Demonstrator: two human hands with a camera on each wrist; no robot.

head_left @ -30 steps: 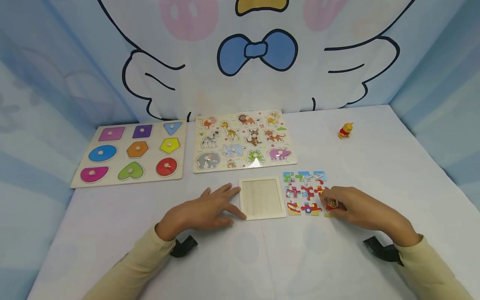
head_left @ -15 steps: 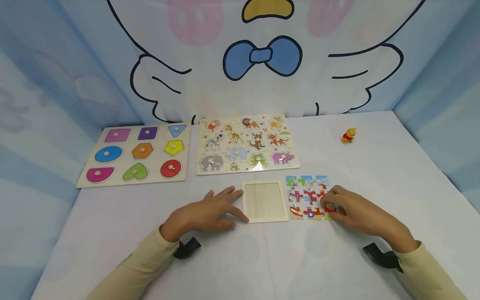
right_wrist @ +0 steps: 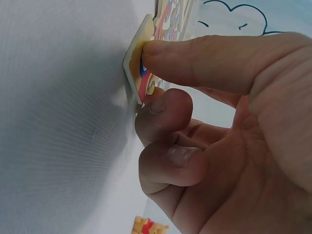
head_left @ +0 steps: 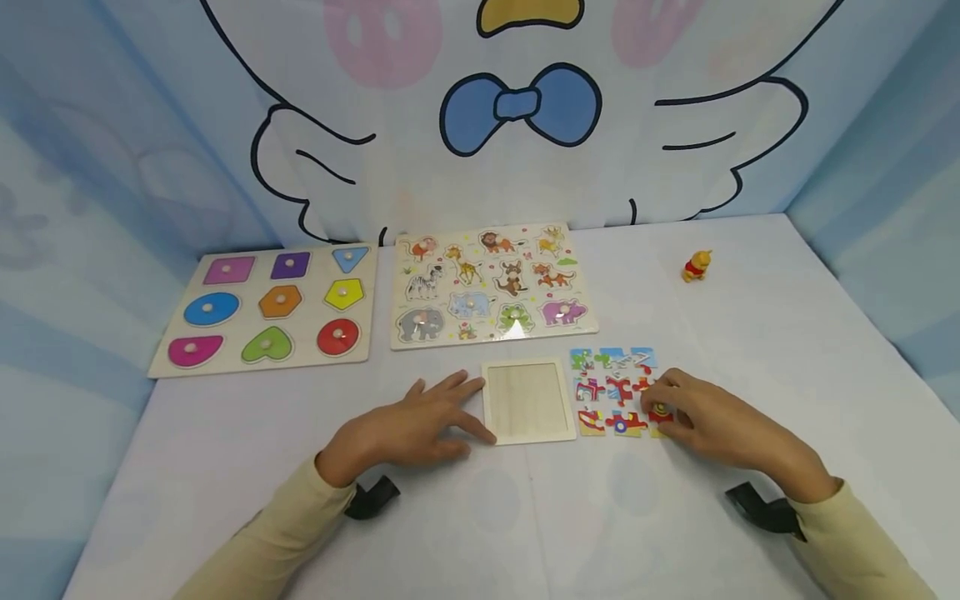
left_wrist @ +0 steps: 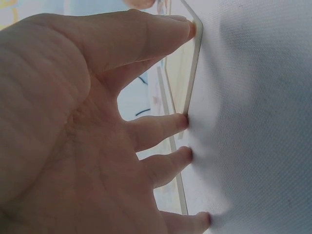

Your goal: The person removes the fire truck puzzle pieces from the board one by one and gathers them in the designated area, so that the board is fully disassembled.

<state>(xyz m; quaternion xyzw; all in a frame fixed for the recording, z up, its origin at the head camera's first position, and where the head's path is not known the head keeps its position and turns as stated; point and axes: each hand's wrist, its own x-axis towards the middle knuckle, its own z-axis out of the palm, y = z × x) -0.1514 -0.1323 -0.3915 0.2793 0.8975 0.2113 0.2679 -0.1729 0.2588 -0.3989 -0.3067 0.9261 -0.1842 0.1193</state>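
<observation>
My left hand (head_left: pixel 408 425) lies spread on the cloth, its fingertips touching the left edge of a small square wooden puzzle tray (head_left: pixel 529 440). In the left wrist view, the thumb and a finger meet the rim of the tray (left_wrist: pixel 195 53). Right of the tray, several jigsaw pieces (head_left: pixel 620 388) with a red vehicle picture lie in loose rows. At their lower right corner my right hand (head_left: pixel 720 421) pinches a jigsaw piece (right_wrist: pixel 135 61), thumb on its printed face. Its other fingers are curled. Part of this piece is hidden by the fingers.
A shape peg board (head_left: pixel 360 317) stands at the back left. Beside it lies an animal peg board (head_left: pixel 491 333). A small yellow bear figurine (head_left: pixel 696 266) in a red shirt stands at the back right. A printed curtain (head_left: pixel 517 183) borders the table's far edge.
The head view shifts slightly. Both hands stay almost where they were, the left at the tray and the right on the corner jigsaw piece.
</observation>
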